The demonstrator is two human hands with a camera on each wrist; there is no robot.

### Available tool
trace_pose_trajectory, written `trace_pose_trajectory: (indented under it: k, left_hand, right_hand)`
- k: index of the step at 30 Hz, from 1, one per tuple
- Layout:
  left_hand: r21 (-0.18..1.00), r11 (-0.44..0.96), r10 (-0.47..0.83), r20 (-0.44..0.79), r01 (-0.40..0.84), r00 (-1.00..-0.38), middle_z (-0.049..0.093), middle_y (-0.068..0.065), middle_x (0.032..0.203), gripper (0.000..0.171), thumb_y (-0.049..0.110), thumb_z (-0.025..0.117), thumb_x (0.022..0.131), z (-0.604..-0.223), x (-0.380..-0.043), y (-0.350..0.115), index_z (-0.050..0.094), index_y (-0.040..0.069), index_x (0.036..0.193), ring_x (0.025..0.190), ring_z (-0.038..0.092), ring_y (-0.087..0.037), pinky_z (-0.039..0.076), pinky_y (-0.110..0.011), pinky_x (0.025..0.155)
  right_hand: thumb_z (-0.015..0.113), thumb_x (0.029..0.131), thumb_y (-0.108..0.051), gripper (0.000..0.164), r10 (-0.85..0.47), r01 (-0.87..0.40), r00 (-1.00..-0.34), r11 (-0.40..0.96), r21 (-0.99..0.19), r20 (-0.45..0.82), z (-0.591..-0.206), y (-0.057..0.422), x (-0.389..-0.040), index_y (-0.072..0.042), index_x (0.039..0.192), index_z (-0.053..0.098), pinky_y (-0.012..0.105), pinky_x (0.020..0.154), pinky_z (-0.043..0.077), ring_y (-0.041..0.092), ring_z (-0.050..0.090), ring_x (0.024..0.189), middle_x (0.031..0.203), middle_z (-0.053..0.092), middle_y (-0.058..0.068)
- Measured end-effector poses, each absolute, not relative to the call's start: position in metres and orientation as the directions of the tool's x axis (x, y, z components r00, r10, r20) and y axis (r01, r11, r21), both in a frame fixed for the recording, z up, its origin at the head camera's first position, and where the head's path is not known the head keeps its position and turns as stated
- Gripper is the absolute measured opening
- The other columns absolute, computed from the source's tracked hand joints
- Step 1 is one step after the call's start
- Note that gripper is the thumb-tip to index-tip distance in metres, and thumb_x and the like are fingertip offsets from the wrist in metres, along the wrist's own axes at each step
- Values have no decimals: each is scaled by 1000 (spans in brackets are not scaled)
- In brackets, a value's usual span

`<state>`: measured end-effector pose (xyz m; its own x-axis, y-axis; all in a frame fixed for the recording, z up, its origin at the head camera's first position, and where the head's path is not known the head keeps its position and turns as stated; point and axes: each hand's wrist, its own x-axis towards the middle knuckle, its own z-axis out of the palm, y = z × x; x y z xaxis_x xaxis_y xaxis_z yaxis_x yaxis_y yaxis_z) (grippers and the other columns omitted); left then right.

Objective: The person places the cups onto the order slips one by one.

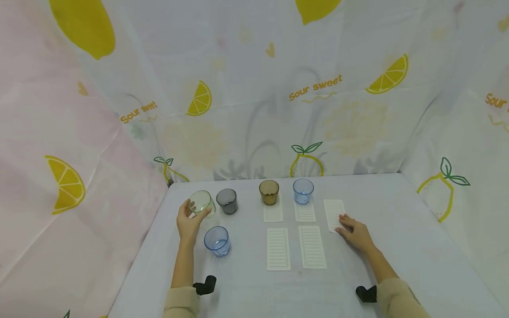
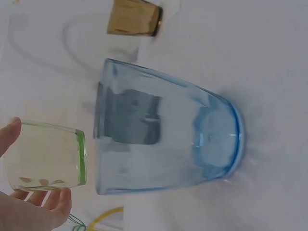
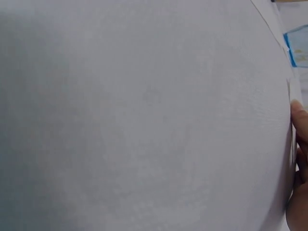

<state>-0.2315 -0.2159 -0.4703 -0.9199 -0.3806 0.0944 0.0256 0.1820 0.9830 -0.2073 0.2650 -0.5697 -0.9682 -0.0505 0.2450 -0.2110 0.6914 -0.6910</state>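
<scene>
In the head view my left hand (image 1: 188, 224) grips a pale green glass (image 1: 202, 202) at the far left of the table, thumb on one side and fingers on the other. The left wrist view shows the green glass (image 2: 48, 154) upright in those fingers. Beside it stands a grey glass (image 1: 227, 201), and nearer to me a blue glass (image 1: 217, 241), which fills much of the left wrist view. Over on the right, my right hand (image 1: 358, 235) rests its fingertips on the lower right edge of a lined paper card (image 1: 333, 212).
Two lined cards (image 1: 278, 249) (image 1: 312, 247) lie mid-table. Behind them, a brown glass (image 1: 269, 193) and another blue glass (image 1: 303, 191) stand at the top ends of two more cards (image 1: 273, 214) (image 1: 305, 213). A lemon-print cloth (image 1: 246, 123) hangs behind the table.
</scene>
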Motion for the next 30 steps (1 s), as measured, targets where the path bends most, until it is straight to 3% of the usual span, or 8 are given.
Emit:
trace_pose_trajectory:
  k: [6, 13, 30]
  left_hand:
    - [981, 180, -261, 125, 79, -957, 45, -20, 137, 80, 7, 77, 76, -443, -234, -204, 32, -4, 141, 125, 42, -32, 37, -45, 104]
    - [973, 193, -62, 138, 124, -988, 48, -20, 133, 75, 4, 77, 75, -431, -239, -186, 37, -2, 138, 122, 45, -34, 38, -48, 101]
    - [974, 170, 120, 131, 151, -984, 49, -16, 135, 76, 10, 79, 74, -427, -250, -137, 39, 2, 139, 124, 46, -31, 40, -46, 101]
  right_hand:
    - [70, 82, -6, 42, -55, -192, -975, 690, -698, 214, -570, 266, -205, 16, 114, 57, 56, 101, 33, 46, 43, 122, 126, 51, 28]
    - [70, 83, -6, 42, -47, -179, -978, 699, -693, 205, -570, 268, -205, 16, 115, 56, 56, 102, 33, 45, 43, 123, 127, 51, 27]
    - [70, 83, -8, 42, -38, -165, -981, 692, -703, 192, -570, 267, -205, 16, 115, 56, 57, 103, 32, 45, 42, 124, 127, 51, 27]
